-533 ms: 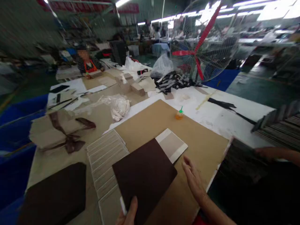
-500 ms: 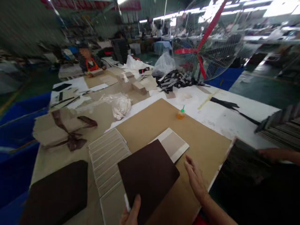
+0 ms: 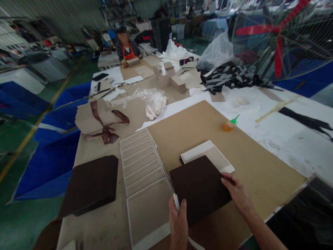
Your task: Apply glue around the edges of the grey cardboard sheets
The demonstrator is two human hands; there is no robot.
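Note:
A dark brown square panel is held tilted above the brown sheet on the table. My left hand grips its lower left edge, thumb on top, with a narrow white piece showing beside the fingers. At the right edge, the fingers of my right hand pinch the same panel. Just behind it lies a small stack of beige panels with white borders, partly covered. To the left runs an overlapping row of similar beige panels.
A stack of dark brown panels lies at the left. An orange bottle with a green nozzle stands behind on the brown sheet. Beyond are a plastic bag, dark strips and a large fan. A co-worker sits at the far end.
My right hand has gone from open beside the dark brown panel to gripping its right edge. The view has turned left. Another person's arm at the right has left the view.

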